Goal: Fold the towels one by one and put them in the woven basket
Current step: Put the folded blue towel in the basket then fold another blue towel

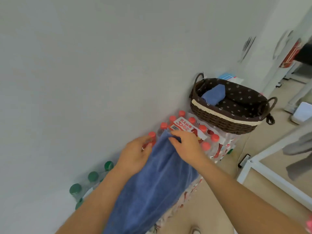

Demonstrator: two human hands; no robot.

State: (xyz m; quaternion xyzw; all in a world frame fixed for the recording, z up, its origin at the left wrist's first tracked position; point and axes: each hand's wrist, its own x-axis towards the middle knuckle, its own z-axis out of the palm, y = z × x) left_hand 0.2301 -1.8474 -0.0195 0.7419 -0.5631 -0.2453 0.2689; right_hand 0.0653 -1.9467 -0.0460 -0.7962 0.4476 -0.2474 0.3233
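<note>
A shrink-wrapped pack of red-capped bottles (205, 132) sits at centre against a plain grey wall (101, 65), with a white and red label (183, 126) on top carrying a barcode. At 7 o'clock, lower down by the wall, stands a group of green-capped bottles (92, 178). At 4 o'clock a white metal frame (263, 173) holds a clear panel above the beige floor (219, 200). A thin cable (243, 149) runs down to a black power strip (244, 160) beside the frame. At 2 o'clock a red poster (291, 54) hangs on a white partition. A white box (301, 113) sits on the floor at 3 o'clock.
</note>
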